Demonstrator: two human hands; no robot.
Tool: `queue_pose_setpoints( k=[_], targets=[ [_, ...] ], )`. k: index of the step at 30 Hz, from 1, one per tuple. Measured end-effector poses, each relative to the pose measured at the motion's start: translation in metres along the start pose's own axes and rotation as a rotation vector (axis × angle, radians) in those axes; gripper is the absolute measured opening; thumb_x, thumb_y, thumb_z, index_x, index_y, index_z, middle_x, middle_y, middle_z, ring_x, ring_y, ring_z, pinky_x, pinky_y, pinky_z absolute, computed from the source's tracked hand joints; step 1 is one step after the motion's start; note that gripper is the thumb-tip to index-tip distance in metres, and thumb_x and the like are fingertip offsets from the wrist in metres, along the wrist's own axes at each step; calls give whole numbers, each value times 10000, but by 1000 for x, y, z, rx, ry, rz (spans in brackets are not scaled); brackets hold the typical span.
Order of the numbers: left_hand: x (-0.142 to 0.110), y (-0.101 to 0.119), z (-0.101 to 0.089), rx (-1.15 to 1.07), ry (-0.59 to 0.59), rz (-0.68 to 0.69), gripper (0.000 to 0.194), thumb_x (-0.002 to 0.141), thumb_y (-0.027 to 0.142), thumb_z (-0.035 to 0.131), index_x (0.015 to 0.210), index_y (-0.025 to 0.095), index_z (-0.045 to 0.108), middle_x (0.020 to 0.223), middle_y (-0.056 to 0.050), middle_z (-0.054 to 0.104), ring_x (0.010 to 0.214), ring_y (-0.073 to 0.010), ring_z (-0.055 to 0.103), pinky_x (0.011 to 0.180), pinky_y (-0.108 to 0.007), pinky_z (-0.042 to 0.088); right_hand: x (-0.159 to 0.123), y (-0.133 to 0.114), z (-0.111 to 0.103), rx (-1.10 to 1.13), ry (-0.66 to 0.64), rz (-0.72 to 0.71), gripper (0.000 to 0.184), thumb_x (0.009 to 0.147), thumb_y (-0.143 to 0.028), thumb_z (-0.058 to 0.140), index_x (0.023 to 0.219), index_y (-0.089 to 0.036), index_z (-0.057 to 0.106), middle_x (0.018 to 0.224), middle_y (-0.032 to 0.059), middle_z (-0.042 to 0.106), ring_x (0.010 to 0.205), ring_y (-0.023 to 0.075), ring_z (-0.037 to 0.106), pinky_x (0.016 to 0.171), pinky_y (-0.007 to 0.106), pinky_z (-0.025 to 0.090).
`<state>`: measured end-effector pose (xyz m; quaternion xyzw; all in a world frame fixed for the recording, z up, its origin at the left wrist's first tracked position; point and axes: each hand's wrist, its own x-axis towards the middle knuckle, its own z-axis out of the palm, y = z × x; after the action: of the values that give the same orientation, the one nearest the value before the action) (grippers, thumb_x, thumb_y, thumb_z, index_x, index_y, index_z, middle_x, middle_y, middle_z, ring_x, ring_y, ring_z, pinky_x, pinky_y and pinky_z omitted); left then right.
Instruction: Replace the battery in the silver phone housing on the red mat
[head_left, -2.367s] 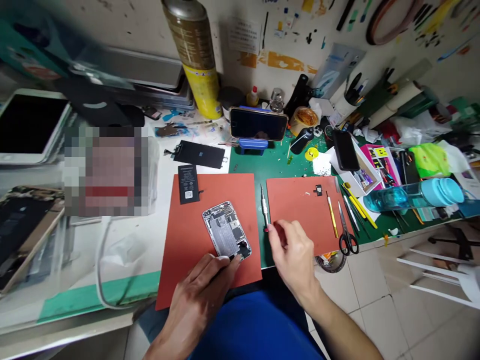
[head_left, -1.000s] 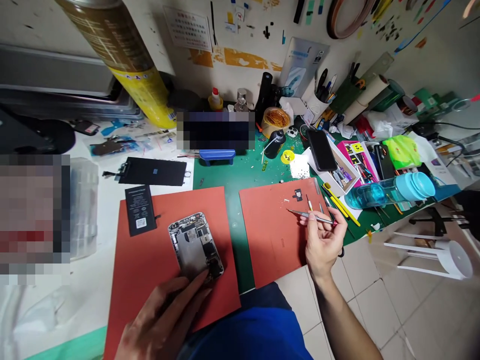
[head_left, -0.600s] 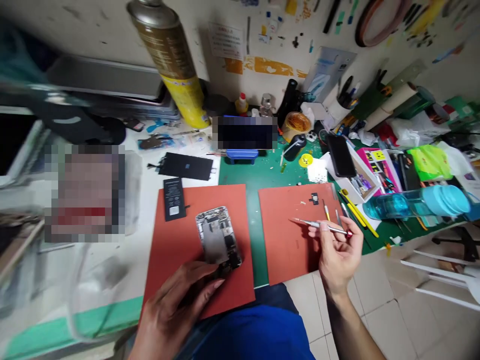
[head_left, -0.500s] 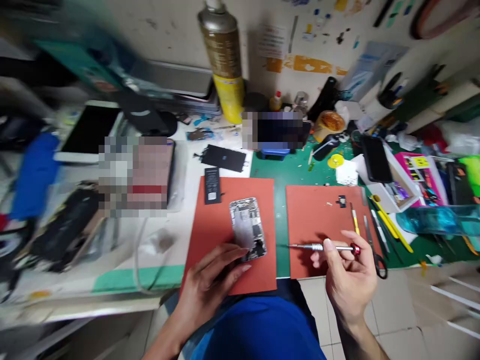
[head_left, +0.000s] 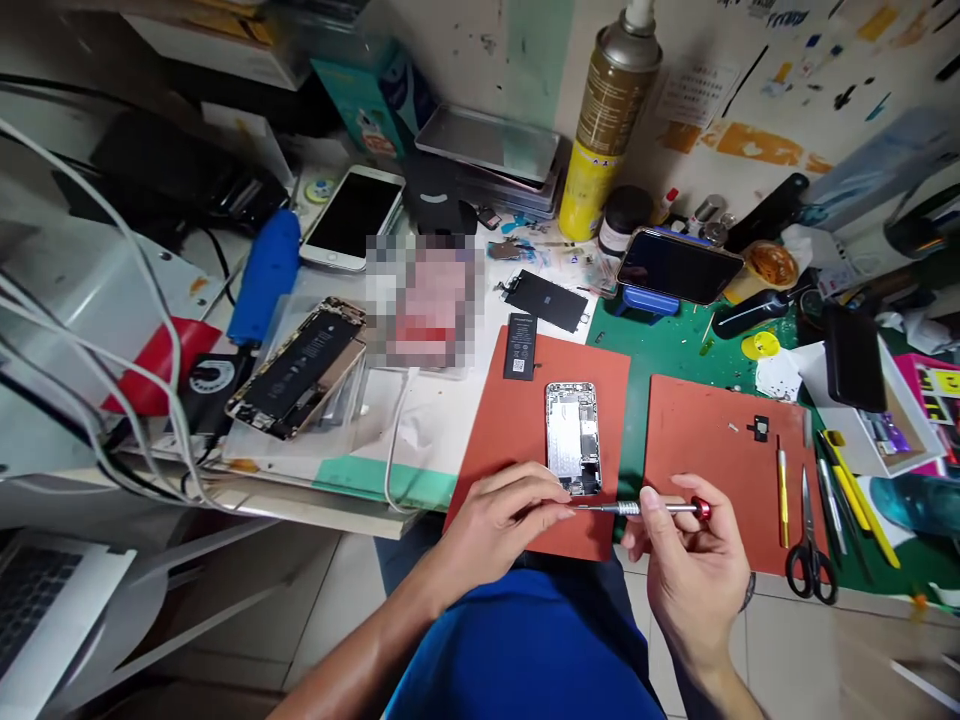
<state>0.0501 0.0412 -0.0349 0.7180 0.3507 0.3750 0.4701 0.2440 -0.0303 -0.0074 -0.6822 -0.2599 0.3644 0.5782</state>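
The person's right hand (head_left: 694,570) pinches a precision screwdriver (head_left: 645,508) between thumb and fingers at the lower centre of the frame. Its red-capped end sits by the thumb, and its thin steel shaft points left, level with the table. The tip ends right at the lower edge of an opened smartphone housing (head_left: 574,438). The left hand (head_left: 502,525) comes in from the lower left, its fingers loosely extended and holding nothing. The fingertips (head_left: 562,508) lie at the housing's lower left corner, touching it or just beside it; the view does not settle which.

The housing lies flat and upright, its silver inner shield and circuit parts facing up, near the middle of the left red-orange silicone mat (head_left: 510,420). Above it on that mat, near the top edge, sits a black battery (head_left: 520,346). A black display panel (head_left: 545,300) lies on the white bench just above the mat.

To the right, a second silicone mat (head_left: 720,440) holds a small black part (head_left: 760,428), a yellow-handled pick (head_left: 782,498) and black-handled scissors (head_left: 808,570). Beyond them, on a green work mat (head_left: 667,340), a phone leans on a blue stand (head_left: 679,265). A tall spray can (head_left: 611,130) stands at upper centre. At left, another opened phone (head_left: 296,367) lies in clear plastic, with a pixelated patch (head_left: 424,300) beside it.
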Motion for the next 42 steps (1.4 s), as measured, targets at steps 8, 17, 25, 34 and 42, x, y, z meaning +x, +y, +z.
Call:
queue_pose_setpoints(
  k=[8,17,25,34,42],
  targets=[
    [-1,-2,-1,-14,-42,-2,121,1017,117,667,1004,202,753,937,-23,752,822,-133,706,743,-242,570,-2,-1,2,-4,34,-18,382,892,-372,879,1142,-242,622,599,-68,666,455,167,678,400,236,537],
    [-1,-4,-2,3,-80,22,133,1038,115,636,1028,196,742,956,-28,750,878,-140,710,783,-246,569,-10,7,-11,-206,-8,-351,386,899,-183,857,1218,-231,645,824,-3,800,599,156,765,589,254,662],
    [-1,-4,-4,-27,-141,-6,141,1042,97,630,1037,204,721,985,-14,732,896,-121,683,792,-222,535,-2,8,-22,-226,-170,-543,384,942,-99,779,1280,-211,634,959,32,829,702,172,817,677,274,715],
    [-2,3,-4,86,-165,-54,131,968,176,763,1078,221,707,978,9,678,749,-102,619,653,-209,521,-2,8,-31,-323,-179,-636,470,917,-50,786,1338,-190,630,970,32,819,710,165,810,679,261,715],
    [-8,-9,5,396,-131,198,195,1104,159,522,1206,186,686,1051,-37,694,922,-147,715,811,-278,614,9,-4,-32,-802,-163,-1032,306,935,-92,815,1207,-150,689,913,45,831,668,149,804,706,240,701]
  ],
)
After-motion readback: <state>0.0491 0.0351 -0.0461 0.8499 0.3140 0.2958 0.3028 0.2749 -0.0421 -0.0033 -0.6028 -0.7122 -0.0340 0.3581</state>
